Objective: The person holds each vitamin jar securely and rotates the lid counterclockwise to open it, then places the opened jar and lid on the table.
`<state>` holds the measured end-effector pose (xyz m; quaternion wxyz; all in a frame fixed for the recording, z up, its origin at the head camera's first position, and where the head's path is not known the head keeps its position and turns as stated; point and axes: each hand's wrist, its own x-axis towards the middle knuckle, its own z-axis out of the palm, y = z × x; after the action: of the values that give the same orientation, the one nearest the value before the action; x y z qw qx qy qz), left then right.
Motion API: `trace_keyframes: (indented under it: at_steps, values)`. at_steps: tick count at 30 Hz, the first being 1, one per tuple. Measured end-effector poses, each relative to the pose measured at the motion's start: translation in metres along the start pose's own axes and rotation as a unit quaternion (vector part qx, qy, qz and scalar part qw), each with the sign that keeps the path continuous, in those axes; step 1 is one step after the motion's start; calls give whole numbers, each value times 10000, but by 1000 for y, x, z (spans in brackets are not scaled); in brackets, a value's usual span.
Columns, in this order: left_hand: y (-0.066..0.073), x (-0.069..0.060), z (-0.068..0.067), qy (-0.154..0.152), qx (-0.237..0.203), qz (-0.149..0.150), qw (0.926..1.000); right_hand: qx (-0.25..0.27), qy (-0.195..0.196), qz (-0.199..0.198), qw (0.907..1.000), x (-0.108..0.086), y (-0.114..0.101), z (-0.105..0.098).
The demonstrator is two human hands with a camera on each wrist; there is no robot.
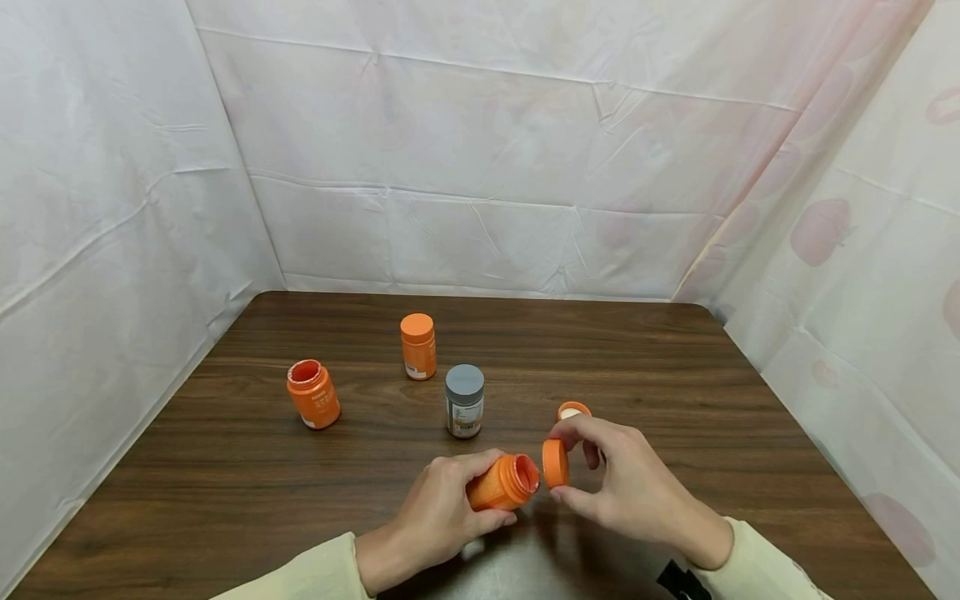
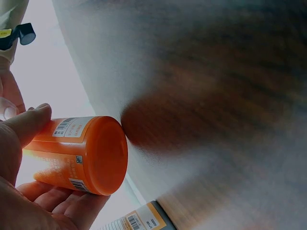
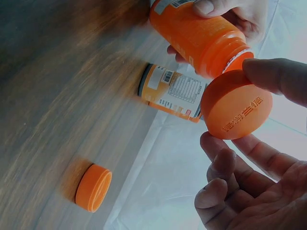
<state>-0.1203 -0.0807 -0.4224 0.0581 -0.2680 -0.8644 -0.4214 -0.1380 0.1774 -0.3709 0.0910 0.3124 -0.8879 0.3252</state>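
A sheet-lined tabletop booth, set up like a recording corner; whether it stands in a home, an office or a lab cannot be told. Beneath the fingers spreads a dark wood-grain counter. Beyond them hangs a creased pale back sheet; a left sheet and a right sheet flank them, the latter bearing faint pink fruit prints.

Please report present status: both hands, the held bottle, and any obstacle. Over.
Left hand gripping orange bottle, tilted, uncapped. Right hand pinching orange cap near its open end, not on. Nothing visible between cap and bottle.
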Motion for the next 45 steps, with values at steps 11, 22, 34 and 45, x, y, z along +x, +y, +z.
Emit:
trace_keyframes:
  at_steps: [11, 22, 34, 45]
  values:
    - [0, -1, -1, 2, -140, -104, 9998, 66, 86, -19, 9999, -1, 7, -2]
    - [0, 0, -1, 49, -122, -86, 9999, 325, -27, 121, 9994, -2, 9, -3]
    - [2, 2, -5, 68, -261, -106, 9996, 134, 649, 200, 9976, -6, 13, -6]
    - [1, 1, -7, 130, -252, -101, 9995, 172, 847, 253, 9959, -6, 18, -9]
